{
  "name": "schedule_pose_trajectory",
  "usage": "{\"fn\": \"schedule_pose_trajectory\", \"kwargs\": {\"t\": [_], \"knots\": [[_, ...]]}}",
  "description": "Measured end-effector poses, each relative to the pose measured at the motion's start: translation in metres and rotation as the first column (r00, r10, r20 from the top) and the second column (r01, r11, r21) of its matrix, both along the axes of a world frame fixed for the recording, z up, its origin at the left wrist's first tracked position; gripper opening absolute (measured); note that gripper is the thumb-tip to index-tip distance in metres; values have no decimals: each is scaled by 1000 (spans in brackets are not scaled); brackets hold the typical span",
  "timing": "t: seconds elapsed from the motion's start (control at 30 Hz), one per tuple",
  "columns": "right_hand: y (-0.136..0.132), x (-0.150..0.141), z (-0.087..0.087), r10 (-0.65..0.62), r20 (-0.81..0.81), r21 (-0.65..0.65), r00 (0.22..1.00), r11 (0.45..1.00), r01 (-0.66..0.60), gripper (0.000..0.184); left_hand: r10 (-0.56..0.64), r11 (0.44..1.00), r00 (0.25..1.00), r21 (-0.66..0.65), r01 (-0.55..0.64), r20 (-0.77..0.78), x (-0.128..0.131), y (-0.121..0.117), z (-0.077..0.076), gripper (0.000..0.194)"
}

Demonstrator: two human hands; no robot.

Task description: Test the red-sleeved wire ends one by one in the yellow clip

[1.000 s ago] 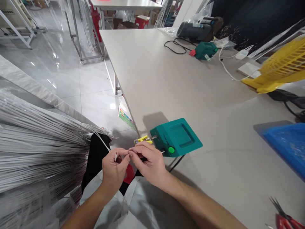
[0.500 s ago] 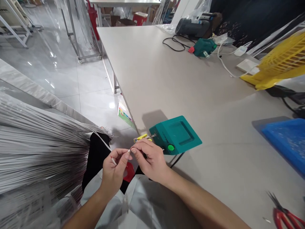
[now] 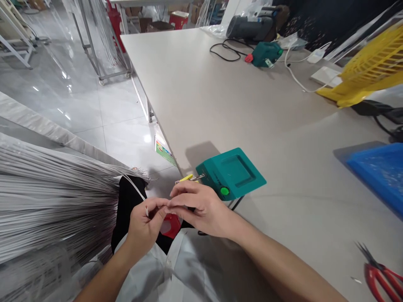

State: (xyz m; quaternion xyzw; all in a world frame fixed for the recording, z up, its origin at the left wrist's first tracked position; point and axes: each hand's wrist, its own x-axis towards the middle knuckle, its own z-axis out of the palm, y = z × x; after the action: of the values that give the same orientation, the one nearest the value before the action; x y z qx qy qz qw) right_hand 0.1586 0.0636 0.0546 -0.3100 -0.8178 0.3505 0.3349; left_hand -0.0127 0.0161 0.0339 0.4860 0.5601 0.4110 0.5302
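Observation:
My left hand (image 3: 145, 224) pinches a thin white wire (image 3: 136, 189) that runs up from its fingers into the big bundle of white wires (image 3: 56, 197) at my left. My right hand (image 3: 201, 207) meets it fingertip to fingertip, pinched on the wire's end just off the table's front corner. Right behind the right hand a teal box (image 3: 231, 174) with a green button sits on the table, with a yellow clip (image 3: 185, 178) and a metal tip sticking out of its left side. A red object (image 3: 170, 224) shows below the hands.
The beige table (image 3: 252, 109) stretches away to the right. On it are red-handled scissors (image 3: 382, 274) at the near right, a blue tray (image 3: 380, 178), a yellow basket (image 3: 368, 71), a second teal device (image 3: 266, 53) with cables, and a dark machine (image 3: 248, 27). Shiny floor lies to the left.
Both hands shifted slightly down and left, away from the teal box, and the fingertips have closed together on the wire again. The view tilted a little.

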Motion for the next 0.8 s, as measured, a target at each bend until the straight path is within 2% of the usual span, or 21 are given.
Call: {"fn": "schedule_pose_trajectory", "kwargs": {"t": [0.1, 0.17, 0.27, 0.37, 0.47, 0.57, 0.67, 0.73, 0.8], "knots": [[2, 0, 0, 68, -13, -58, 998, 996, -69, 15, -84, 994, 995, 64, 87, -49, -6, 3, 2, 11], [0, -3, 0, 41, -99, -156, 994, 986, -56, 11, -82, 996, 996, 41, 80, 34, -7, 4, 1, 10], [-5, -11, -2, -118, -268, -359, 956, 933, 15, 9, 34, 998, 958, -69, -15, 285, -2, 1, -5, 6], [-12, -20, -9, -286, -371, -500, 884, 863, 69, 9, 216, 967, 829, -228, -111, 516, 11, -4, -11, 9], [-17, -25, -17, -353, -400, -563, 846, 823, 78, 6, 321, 933, 724, -336, -130, 610, 22, -7, -14, 12], [-20, -25, -21, -364, -406, -547, 838, 831, 96, 6, 347, 920, 674, -377, -108, 652, 29, -9, -14, 13], [-19, -24, -21, -360, -358, -442, 862, 878, 183, 6, 366, 911, 666, -397, -113, 650, 30, -10, -14, 14], [-18, -23, -21, -351, -302, -341, 887, 908, 243, 9, 367, 912, 698, -387, -138, 615, 29, -10, -15, 15], [-17, -22, -21, -331, -253, -243, 909, 931, 271, 11, 338, 924, 764, -349, -157, 550, 27, -10, -15, 16]]}}
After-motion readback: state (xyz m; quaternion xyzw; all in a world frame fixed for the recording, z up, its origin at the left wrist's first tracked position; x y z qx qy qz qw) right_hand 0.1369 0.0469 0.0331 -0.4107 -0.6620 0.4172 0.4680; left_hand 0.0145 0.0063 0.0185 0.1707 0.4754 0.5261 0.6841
